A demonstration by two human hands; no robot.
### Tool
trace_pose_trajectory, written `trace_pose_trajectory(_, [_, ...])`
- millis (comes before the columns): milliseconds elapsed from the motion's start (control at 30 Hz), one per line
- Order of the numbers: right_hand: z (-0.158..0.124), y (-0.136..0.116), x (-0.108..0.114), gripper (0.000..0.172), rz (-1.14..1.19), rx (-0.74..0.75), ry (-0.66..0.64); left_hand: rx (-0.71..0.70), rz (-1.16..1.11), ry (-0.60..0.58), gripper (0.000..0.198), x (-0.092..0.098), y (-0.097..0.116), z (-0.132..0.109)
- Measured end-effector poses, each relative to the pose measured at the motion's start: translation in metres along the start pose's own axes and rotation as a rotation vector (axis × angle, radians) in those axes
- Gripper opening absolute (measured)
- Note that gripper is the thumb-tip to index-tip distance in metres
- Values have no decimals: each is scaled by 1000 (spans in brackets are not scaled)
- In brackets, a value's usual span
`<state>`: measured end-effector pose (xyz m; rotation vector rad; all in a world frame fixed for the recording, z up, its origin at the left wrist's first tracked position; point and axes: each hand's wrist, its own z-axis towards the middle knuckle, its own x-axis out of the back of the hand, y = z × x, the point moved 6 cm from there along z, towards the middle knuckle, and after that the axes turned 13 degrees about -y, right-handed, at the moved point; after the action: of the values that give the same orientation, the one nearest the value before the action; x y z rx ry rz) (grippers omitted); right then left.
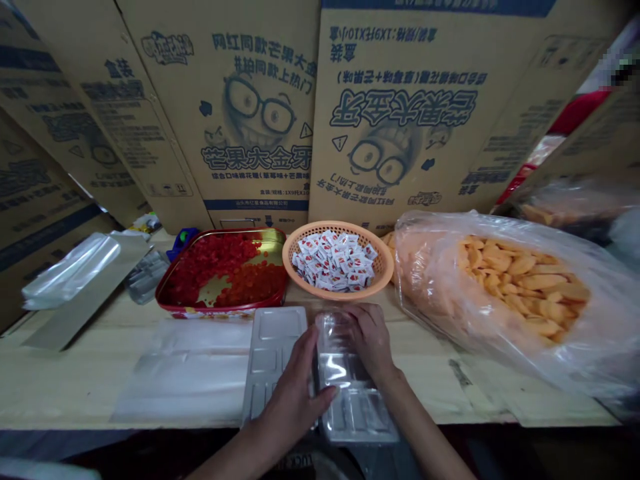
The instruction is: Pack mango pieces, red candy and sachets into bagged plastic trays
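Note:
A stack of clear plastic compartment trays (pixel 345 407) stands at the table's front edge, between my two hands. My left hand (pixel 297 383) is closed on the stack's left side, with its thumb over the near compartments. On the far right side, my right hand (pixel 373 337) grips the stack with its fingers bent over the top. Left of the stack lies a grey-white moulded tray (pixel 277 327) with rectangular compartments, partly covered by my left hand. Just beyond my hands is an orange plastic basket (pixel 305 285) of small white printed sachets (pixel 337 260).
A red-rimmed tin (pixel 273 235) holds red and orange pieces. Clear plastic bags (pixel 193 367) lie flat at left, with more film (pixel 75 267) on cardboard. A big clear bag (pixel 425 267) of orange-yellow pieces (pixel 530 280) fills the right. Printed cartons (pixel 400 173) wall the back.

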<state>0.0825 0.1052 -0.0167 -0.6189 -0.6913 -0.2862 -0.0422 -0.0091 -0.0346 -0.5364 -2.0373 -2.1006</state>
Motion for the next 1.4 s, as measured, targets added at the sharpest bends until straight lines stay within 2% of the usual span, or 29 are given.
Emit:
trace_pose_trajectory(33, [2,-5,5,16,28,7,16,53,-180,40,87,1,-2,5])
trace_pose_trajectory(100, [10,-16,13,16,88,20,-25,165,-528,4,88,-5,-5,15])
trace_pose_trajectory(200, [29,-22,26,16,158,42,-131,284,-875,-101,65,-15,-2,24])
trace_pose_trajectory(267, [43,-9,42,16,169,-20,-94,325,-976,-88,53,-12,1,25])
trace_pose_trajectory(367, [61,35,75,13,119,-223,63,397,-1003,-55,54,-2,7,26])
trace_pose_trajectory(433, [71,66,97,15,20,-329,100,432,-994,-67,56,5,12,29])
trace_pose_trajectory(533, [79,110,128,20,-279,-560,48,446,-997,-78,55,12,18,37])
trace_pose_trajectory(600, [73,139,148,25,-454,-793,-23,443,-998,-83,54,13,19,43])
trace_pose_trajectory(667, [60,163,163,25,-508,-970,-95,446,-1010,-107,53,11,18,47])
trace_pose_trajectory(767, [40,187,176,15,-465,-1064,-130,458,-1031,-153,54,7,14,50])
trace_pose_trajectory(900, [28,198,183,11,-415,-1062,-114,451,-1054,-197,55,3,13,51])
trace_pose_trajectory(967, [31,192,187,11,-402,-1015,-62,442,-1062,-210,53,2,14,52])
trace_pose_trajectory(1033, [38,176,190,14,-391,-937,16,431,-1067,-230,52,1,17,55])
trace_pose_trajectory(1100, [47,146,190,17,-327,-759,149,421,-1070,-262,52,-3,21,58])
trace_pose_trajectory(1167, [55,105,182,17,-210,-507,254,415,-1065,-286,54,-7,27,63])
trace_pose_trajectory(1200, [58,83,174,15,-157,-385,248,414,-1061,-290,55,-9,29,65])
trace_pose_trajectory(1233, [60,62,162,12,-125,-282,200,411,-1061,-289,55,-11,32,67])
trace_pose_trajectory(1300, [61,22,132,10,-123,-62,15,404,-1072,-288,55,-14,35,70])
trace_pose_trajectory(1400, [53,-20,89,15,-168,187,-263,386,-1100,-287,54,-17,37,71])
